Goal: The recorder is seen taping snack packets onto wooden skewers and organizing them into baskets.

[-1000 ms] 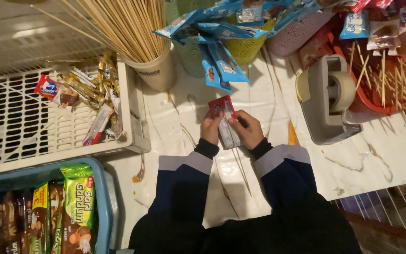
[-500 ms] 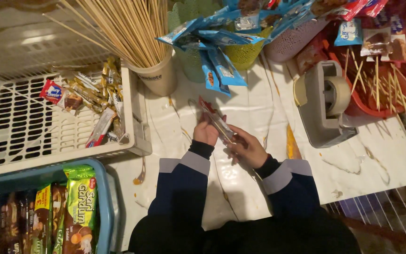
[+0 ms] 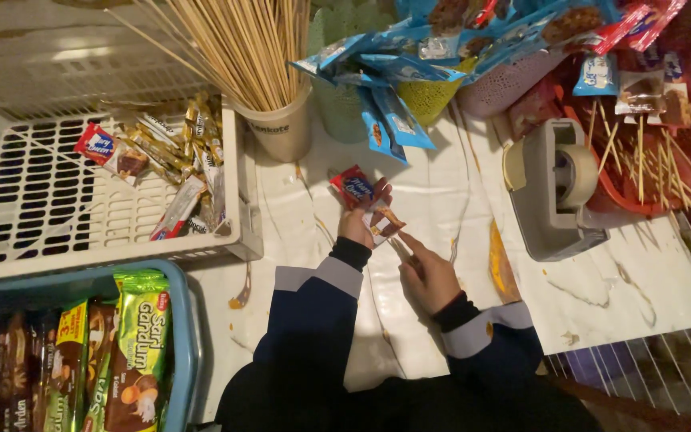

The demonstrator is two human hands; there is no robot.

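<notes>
As earlier, red snack packet [image 3: 359, 190] in left hand [image 3: 359, 224].

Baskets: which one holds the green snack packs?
The blue basket at bottom left, nearest the camera. The white slotted basket above it holds only small red and gold wrapped sweets, no green packs.

Left hand [image 3: 359, 223] pinched shut, right hand [image 3: 429, 276] curled closed just beside it.
</notes>
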